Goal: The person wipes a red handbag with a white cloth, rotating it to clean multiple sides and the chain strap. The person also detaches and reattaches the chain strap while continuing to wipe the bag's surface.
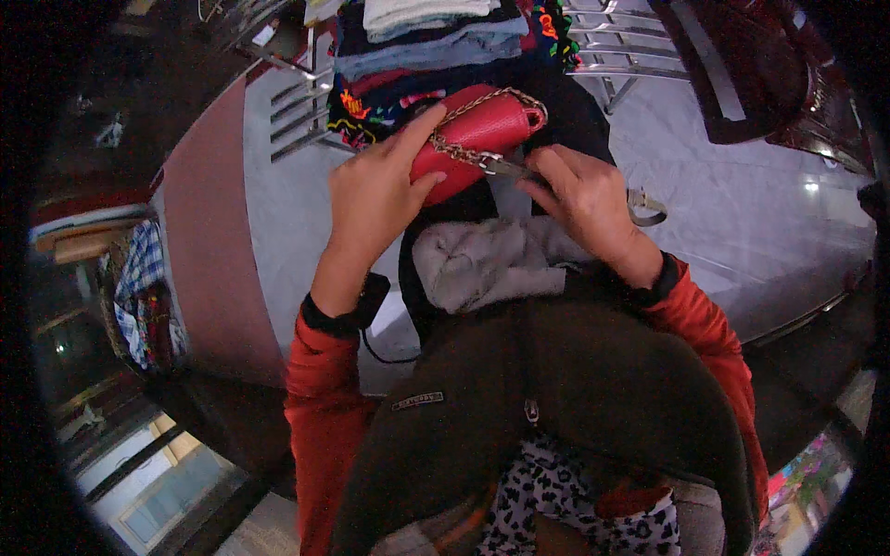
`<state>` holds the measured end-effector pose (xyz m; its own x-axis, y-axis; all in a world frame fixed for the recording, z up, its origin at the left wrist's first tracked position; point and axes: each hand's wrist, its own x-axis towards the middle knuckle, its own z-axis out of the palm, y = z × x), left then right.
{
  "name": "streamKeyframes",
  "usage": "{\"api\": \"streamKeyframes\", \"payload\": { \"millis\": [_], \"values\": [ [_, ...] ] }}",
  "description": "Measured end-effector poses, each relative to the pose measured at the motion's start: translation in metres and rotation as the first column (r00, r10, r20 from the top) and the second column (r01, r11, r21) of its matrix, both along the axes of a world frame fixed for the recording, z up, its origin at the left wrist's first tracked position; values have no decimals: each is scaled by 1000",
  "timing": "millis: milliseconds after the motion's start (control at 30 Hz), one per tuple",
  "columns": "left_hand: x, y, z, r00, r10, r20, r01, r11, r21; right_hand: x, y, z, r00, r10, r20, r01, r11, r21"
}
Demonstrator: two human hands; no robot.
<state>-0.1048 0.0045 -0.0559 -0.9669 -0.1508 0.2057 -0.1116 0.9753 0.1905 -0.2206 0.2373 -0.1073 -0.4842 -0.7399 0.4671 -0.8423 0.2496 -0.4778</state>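
Note:
A red handbag (487,128) of pebbled leather or a similar material is tilted above my lap. My left hand (382,181) grips its near left side, thumb on the front and fingers toward the back. A metal chain (455,149) runs over the bag and ends in a clasp linked to a dark strap (511,169). My right hand (580,194) pinches this strap just right of the clasp. The strap's other end, with a pale metal fitting (645,201), loops out past that hand. Below the bag, a crumpled grey cloth (487,260) lies on my lap.
Folded clothes (438,45) are stacked ahead, beside metal rack bars (626,42). A dark brown upholstered piece (737,69) stands at upper right. Checked cloth (144,264) lies at far left, past a reddish-brown floor strip (215,236). A black cable (382,358) hangs near my left wrist.

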Motion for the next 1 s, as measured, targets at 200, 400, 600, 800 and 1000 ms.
{"api": "streamKeyframes", "payload": {
  "millis": [200, 400, 600, 800, 1000],
  "values": [
    [3, -3, 22, 970, 157, -184, -126, 978, 169, 2, 5, 8, 999, 35, -37, -36, 999, -19],
    [-3, -13, 52, 931, 209, -301, -34, 866, 498, -5, 7, 14, 992, 96, 80, -99, 994, 45],
    [3, -22, 72, 920, 310, -240, 19, 576, 817, -12, 17, 23, 923, 277, 268, -302, 952, 56],
    [24, -43, 87, 886, 392, -247, 151, 260, 954, -21, 25, 26, 917, 310, 250, -318, 948, -7],
    [42, -27, 98, 972, -19, -235, 192, 642, 742, -40, 10, 38, 978, 203, -44, -206, 975, -82]
  ]
}}
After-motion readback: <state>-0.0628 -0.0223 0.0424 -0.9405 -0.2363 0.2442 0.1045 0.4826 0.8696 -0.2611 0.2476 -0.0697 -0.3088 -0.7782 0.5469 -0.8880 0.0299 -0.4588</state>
